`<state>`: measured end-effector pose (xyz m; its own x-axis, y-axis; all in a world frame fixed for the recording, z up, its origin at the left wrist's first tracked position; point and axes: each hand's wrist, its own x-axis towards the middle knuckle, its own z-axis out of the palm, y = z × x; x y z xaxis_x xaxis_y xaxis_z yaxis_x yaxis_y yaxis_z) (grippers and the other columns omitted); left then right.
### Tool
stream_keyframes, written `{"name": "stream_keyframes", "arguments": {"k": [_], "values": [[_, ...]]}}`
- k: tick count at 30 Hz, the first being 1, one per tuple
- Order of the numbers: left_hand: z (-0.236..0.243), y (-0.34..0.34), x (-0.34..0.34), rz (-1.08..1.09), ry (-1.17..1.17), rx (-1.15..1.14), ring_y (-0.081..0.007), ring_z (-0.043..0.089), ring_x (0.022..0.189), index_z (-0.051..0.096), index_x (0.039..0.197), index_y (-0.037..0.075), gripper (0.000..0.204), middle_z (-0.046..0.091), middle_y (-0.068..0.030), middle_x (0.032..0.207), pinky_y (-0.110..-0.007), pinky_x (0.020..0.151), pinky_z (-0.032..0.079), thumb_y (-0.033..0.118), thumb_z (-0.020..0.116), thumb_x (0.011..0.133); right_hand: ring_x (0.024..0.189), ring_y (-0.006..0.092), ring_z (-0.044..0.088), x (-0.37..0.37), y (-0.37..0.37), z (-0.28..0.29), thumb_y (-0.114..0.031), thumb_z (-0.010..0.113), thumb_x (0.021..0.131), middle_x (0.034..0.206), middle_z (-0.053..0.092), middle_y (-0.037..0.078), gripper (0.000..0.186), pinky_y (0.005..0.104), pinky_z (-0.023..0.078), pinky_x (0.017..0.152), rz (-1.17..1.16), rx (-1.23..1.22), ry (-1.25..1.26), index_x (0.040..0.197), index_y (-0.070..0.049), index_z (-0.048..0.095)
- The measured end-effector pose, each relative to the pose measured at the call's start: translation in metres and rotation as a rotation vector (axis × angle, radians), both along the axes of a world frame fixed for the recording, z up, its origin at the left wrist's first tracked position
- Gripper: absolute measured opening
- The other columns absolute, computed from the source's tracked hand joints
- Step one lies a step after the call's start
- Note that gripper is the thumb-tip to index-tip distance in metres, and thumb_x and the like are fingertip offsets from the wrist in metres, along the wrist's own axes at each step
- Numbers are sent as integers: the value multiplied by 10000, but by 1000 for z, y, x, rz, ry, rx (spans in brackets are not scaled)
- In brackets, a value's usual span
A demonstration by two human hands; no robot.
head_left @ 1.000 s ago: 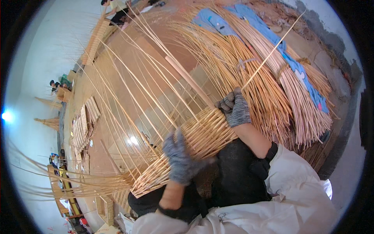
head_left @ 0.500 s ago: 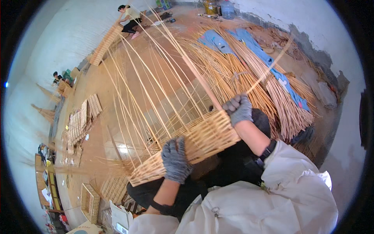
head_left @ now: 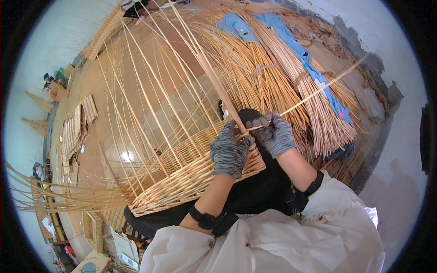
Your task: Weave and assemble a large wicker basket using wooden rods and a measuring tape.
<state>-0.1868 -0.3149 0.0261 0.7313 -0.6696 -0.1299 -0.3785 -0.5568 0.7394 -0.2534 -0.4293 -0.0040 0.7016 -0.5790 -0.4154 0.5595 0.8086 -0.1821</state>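
An unfinished wicker basket (head_left: 182, 182) lies tilted across my lap, with long thin upright rods (head_left: 150, 98) rising from it. At its right corner stands a thicker pole (head_left: 221, 88). My left hand (head_left: 230, 152), in a grey knit glove, is closed around that corner at the foot of the pole. Just right of it my right hand (head_left: 275, 135), gloved alike, pinches a pale wicker strand (head_left: 325, 87). One end of the strand reaches the pole's foot; the other sticks out to the upper right. The fingertips partly hide each other.
Bundles of cut rods (head_left: 314, 120) lie on the floor at the right, partly under a blue cloth (head_left: 296, 50). Loose strands (head_left: 68, 195) trail leftward from the basket. Woven panels (head_left: 79, 125) and a small basket (head_left: 93, 230) lie at the left. Other people (head_left: 136, 8) sit farther off.
My left hand has moved right along the basket to the corner by the pole. My right hand has kept hold of the strand, which now slants lower. The view and basket have shifted.
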Motion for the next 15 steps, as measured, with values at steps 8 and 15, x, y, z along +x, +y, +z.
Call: {"name": "stream_keyframes", "arguments": {"k": [8, 15], "values": [[6, -12, -2, -21, -60, 43, -272, 586, 825, 521, 993, 68, 416, 604, -110, 919, -336, 708, 459, 248, 691, 659, 554, 175, 421, -10, 2, 29, -190, 466, 850, 598, 426, 39, 205, 364, 408, 748, 129, -503, 14, 672, -90, 446], [3, -51, -31, -275, -644, -515, -286, 537, 600, 515, 800, 66, 134, 527, -115, 644, -399, 561, 429, 195, 479, 790, 857, 211, 555, -37, -63, 97, -120, 530, 805, 895, 575, 125, 207, 313, 447, 759, 478, -2152, 579, 975, -1, 536]]}}
